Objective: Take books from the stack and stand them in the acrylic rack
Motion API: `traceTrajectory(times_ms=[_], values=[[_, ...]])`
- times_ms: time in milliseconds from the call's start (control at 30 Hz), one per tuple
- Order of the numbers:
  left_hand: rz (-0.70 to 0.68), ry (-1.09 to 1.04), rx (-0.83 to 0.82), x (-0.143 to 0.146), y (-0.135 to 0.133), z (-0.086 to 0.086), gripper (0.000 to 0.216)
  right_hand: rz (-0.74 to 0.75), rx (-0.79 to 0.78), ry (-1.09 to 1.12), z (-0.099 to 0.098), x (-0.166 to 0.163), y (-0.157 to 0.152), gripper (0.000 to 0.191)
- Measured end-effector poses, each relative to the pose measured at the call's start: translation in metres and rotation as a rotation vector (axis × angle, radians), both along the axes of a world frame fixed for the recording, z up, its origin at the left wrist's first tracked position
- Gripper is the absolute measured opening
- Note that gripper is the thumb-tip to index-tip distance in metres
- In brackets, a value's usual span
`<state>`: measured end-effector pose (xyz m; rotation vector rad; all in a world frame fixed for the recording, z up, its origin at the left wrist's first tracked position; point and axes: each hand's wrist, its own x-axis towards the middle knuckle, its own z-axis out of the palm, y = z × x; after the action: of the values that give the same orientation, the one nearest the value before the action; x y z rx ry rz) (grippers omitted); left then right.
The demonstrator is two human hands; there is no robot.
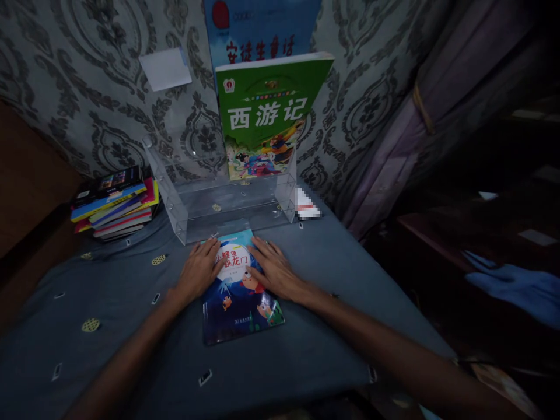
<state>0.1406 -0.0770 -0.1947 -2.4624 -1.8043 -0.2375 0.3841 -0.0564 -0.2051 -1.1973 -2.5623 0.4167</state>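
Observation:
A thin blue picture book [240,303] lies flat on the grey cloth-covered table [131,326], just in front of a clear acrylic book stand [227,204]. My left hand [199,271] rests flat on the book's left edge, fingers stretched out. On the book's right side my right hand [273,269] lies the same way, fingers spread. A green book [266,111] stands upright in the stand, with a blue book [258,29] behind it against the wall.
A stack of several books [116,201] lies at the back left of the table. Patterned wallpaper with a white note [165,68] is behind. A tied curtain [415,116] hangs at the right, beyond the table's right edge, where it is dark.

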Motion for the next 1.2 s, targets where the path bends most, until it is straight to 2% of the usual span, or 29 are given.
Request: traceTrajectory(times_ms=[267, 400, 500, 667, 900, 1000, 1200], values=[[-0.100, -0.099, 0.038, 0.011, 0.010, -0.011, 0.043, 0.159, 0.088, -0.022, 0.004, -0.025, 0.023, 0.051], [-0.120, -0.120, 0.072, 0.013, 0.011, -0.016, 0.041, 0.157, 0.101, 0.012, 0.001, -0.031, 0.033, 0.054], [-0.120, -0.134, 0.078, 0.013, 0.010, -0.018, 0.042, 0.092, 0.082, 0.028, -0.001, -0.027, 0.035, 0.059], [-0.106, -0.154, 0.069, 0.013, 0.010, -0.019, 0.043, 0.023, 0.034, 0.045, -0.006, -0.016, 0.038, 0.057], [-0.110, -0.151, 0.019, 0.013, 0.009, -0.013, 0.045, 0.092, -0.094, 0.192, -0.012, 0.001, 0.059, 0.050], [-0.167, -0.126, -0.035, 0.018, 0.006, -0.008, 0.047, 0.120, -0.124, 0.253, -0.015, 0.005, 0.064, 0.051], [-0.366, -0.096, -0.144, 0.037, -0.007, 0.000, 0.048, 0.136, -0.118, 0.287, -0.023, 0.006, 0.068, 0.051]])
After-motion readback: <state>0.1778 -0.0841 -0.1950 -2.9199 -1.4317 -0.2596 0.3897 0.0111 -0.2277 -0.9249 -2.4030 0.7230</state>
